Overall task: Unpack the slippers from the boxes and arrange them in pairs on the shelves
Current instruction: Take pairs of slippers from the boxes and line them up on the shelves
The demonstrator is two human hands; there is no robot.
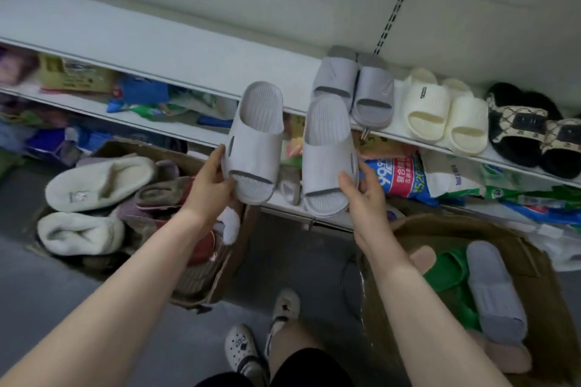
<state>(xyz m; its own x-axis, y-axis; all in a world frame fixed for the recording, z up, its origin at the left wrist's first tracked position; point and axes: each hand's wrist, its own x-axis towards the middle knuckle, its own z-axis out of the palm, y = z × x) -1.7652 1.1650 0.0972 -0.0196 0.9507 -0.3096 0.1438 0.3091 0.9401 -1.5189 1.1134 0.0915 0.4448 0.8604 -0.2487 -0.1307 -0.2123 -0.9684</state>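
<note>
My left hand [211, 181] grips the toe end of a light grey slipper [256, 138], held up in front of the white shelf [157, 50]. My right hand [364, 188] grips the matching light grey slipper [328, 151] beside it, its heel overlapping the shelf's front edge. On the shelf to the right stand a darker grey pair [355, 85], a cream pair [440, 110] and a black patterned pair [528, 132]. A cardboard box [226, 261] at the left holds fluffy white slippers [97, 182]. A box [534, 261] at the right holds a grey slipper [493, 292] and a green one [446, 270].
Lower shelves [141, 121] are crowded with colourful packets, including a red-and-blue bag [405, 176]. The grey floor [47, 292] lies between the boxes, with my feet in white clogs [242, 349] near the bottom centre. The shelf's left stretch is bare.
</note>
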